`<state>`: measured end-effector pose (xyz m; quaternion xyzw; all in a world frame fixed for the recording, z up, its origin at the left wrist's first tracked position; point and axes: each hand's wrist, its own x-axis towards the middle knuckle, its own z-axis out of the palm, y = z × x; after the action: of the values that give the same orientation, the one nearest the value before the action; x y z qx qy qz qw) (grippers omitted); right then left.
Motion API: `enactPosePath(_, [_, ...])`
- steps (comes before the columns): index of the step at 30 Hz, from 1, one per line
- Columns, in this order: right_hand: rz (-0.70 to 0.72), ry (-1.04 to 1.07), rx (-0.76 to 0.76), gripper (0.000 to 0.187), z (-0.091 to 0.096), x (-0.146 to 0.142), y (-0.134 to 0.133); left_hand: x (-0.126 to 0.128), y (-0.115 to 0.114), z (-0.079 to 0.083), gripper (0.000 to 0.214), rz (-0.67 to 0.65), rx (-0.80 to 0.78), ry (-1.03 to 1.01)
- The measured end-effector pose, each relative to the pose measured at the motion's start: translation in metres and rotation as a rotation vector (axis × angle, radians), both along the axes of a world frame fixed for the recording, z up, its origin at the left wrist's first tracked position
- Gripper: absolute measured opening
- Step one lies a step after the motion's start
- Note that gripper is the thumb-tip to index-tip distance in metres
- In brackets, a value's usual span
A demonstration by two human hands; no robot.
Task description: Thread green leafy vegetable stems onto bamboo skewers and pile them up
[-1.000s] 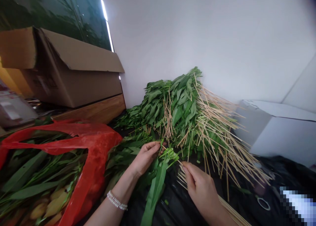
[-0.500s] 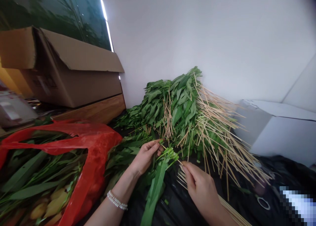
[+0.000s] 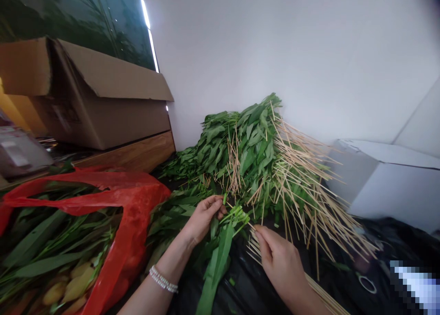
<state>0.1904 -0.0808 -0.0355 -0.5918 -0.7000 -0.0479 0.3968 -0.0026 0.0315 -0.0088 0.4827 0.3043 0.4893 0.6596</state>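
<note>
My right hand (image 3: 280,257) is closed around a thin bamboo skewer (image 3: 252,224), which points up and left. Leafy green stems (image 3: 237,218) are threaded on the skewer, and their long leaves (image 3: 217,264) hang down. Near the skewer's far end, my left hand (image 3: 206,216), with a beaded bracelet at the wrist, pinches a short green stem (image 3: 224,199). Whether the tip pierces this stem is hard to make out. Beneath my right hand and forearm lie more bamboo skewers (image 3: 326,295). Behind both hands rises a pile of skewered greens (image 3: 254,143), bare sticks fanning right.
At left, a red plastic bag (image 3: 134,223) holds loose long-leaved greens (image 3: 37,241). An open cardboard box (image 3: 120,118) stands behind it on a wooden surface. A white box (image 3: 388,186) sits at right, by black plastic sheeting (image 3: 388,232). A white wall backs the pile.
The short stem in my left fingers has turned more upright. The threaded greens have shifted very slightly, while both hands stay almost where they were.
</note>
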Motion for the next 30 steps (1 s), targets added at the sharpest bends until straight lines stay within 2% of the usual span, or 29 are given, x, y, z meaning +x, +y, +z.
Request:
enactPosePath(11, [-0.007,-0.020,-0.016,0.028,-0.0009,0.0008,-0.0015,0.0009,-0.0015,0.0043,0.032,0.024,0.029,0.056])
enactPosePath(18, [-0.008,-0.024,-0.047,0.028,-0.0015,0.0011,-0.0008,-0.0004,-0.0007,0.0029,0.030,0.137,0.071,0.141])
enactPosePath(30, [-0.004,-0.059,-0.051,0.031,-0.0009,0.0005,-0.0021,-0.0039,0.0023,0.0001,0.030,0.141,0.113,0.251])
